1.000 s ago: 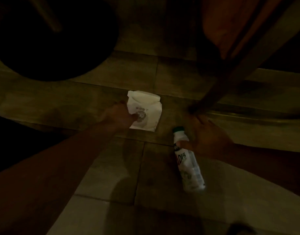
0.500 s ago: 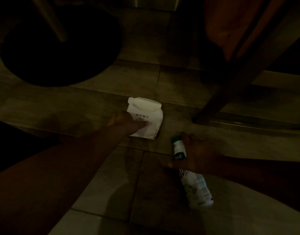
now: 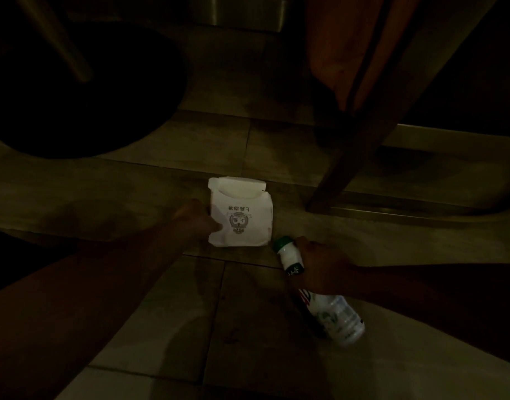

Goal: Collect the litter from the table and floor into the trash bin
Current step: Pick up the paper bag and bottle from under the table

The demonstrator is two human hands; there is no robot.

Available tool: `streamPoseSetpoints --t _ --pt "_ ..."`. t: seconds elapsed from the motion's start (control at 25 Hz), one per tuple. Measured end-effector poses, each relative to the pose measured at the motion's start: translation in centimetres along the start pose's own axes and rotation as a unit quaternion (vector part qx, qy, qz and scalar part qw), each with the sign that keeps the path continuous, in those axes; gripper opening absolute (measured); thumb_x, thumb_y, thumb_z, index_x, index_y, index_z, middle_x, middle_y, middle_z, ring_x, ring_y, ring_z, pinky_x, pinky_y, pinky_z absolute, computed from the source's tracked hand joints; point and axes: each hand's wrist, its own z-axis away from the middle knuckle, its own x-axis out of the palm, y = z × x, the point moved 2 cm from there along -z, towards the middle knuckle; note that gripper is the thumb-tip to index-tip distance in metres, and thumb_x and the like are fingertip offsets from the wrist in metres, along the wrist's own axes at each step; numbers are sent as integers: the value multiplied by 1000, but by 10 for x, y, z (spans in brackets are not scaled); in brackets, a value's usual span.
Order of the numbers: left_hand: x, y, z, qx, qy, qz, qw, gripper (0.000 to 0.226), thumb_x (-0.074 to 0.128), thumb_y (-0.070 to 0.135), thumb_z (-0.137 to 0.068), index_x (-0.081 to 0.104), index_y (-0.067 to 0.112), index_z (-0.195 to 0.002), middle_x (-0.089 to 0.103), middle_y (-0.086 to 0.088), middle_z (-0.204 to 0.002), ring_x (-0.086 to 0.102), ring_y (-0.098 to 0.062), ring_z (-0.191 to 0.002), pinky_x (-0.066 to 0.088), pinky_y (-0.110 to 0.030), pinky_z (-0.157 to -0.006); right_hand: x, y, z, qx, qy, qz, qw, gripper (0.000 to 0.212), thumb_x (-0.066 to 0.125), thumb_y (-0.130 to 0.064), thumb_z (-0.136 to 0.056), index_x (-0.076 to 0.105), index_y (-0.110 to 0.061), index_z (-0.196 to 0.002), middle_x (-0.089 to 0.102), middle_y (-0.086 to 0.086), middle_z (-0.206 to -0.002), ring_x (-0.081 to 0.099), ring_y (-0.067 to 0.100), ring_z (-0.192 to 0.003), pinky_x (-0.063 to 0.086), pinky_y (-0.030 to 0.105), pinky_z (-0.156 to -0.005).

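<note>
White paper box (image 3: 240, 215) pinched by left hand (image 3: 196, 220); right hand (image 3: 324, 269) wrapped rnd plastic bottle (image 3: 320, 290).

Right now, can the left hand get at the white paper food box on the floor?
Probably yes: the left hand already touches the white paper food box at its left edge, and nothing lies between them.

I see a printed line of characters above a round emblem on the white paper bag (image 3: 240, 215), upside down to me and too small to read. The bottle (image 3: 320, 293) label shows lettering I can't make out in the dark.
</note>
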Motion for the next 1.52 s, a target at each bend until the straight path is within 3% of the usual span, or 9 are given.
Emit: streamPoseSetpoints --t 0.24,0.4,0.48,0.64,0.92,1.04,1.16,1.4,1.52 --pt "16 5 10 14 -57 161 985 55 74 15 -80 56 5 -130 58 -16 -133 58 -33 -117 52 -41 -94 -3 -4 -14 -19 -53 -55 997 85 69 -48 -81 26 -17 -148 44 9 -146 49 24 -128 38 24 -91" --pt "39 16 21 28 -77 234 969 52 67 13 -86 50 5 -134 53 -15 -140 52 -32 -124 48 -36 -94 -3 -10 -22 -13 -104 -83 991 89 71 -45 -81 22 -18 -150 40 8 -150 47 24 -130 43 30 -102" --pt "43 18 22 30 -46 235 970 51 68 17 -86 52 5 -133 55 -15 -138 54 -31 -123 49 -36 -95 -6 -7 -18 -25 -90 -72 993 84 71 -45 -80 29 -19 -148 46 8 -146 51 25 -127 45 30 -97" --pt "39 21 14 18 -3 207 978 55 70 26 -84 53 4 -131 56 -18 -135 56 -34 -120 49 -47 -100 -32 8 -19 -46 95 -33 994 77 73 -44 -75 39 -22 -140 49 7 -136 54 24 -116 46 34 -91" --pt "27 23 8 -5 -1 239 971 43 63 13 -89 54 -1 -129 55 -21 -137 55 -36 -122 49 -47 -99 -33 -2 -61 68 -46 -354 932 65 80 -32 -69 51 -19 -125 69 2 -97 70 17 -82 58 30 -65" --pt "12 13 13 -28 -49 292 955 42 63 13 -90 54 0 -128 58 -20 -134 61 -35 -114 54 -43 -85 -29 -2 -56 55 -47 -348 935 63 81 -34 -67 50 -28 -121 68 -4 -90 70 11 -76 56 22 -55" --pt "-11 6 20 -35 -102 302 947 38 61 17 -91 54 7 -127 65 -11 -118 65 -24 -84 53 -35 -64 -28 -2 -51 54 -38 -333 941 59 80 -35 -71 49 -28 -121 66 -7 -87 67 6 -71 51 16 -48" --pt "-51 -4 30 5 -129 254 958 18 58 16 -92 57 17 -110 67 -1 -95 65 -18 -81 58 -31 -53 -32 -7 -49 76 -20 -351 933 75 82 -28 -72 45 -14 -136 65 14 -118 67 28 -102 57 45 -89" --pt "-61 -5 33 23 -122 229 965 5 60 16 -91 61 21 -94 68 2 -85 67 -14 -73 56 -27 -49 -29 -16 -47 66 -31 -336 939 74 82 -31 -70 46 -16 -133 67 7 -107 68 19 -89 59 31 -67"
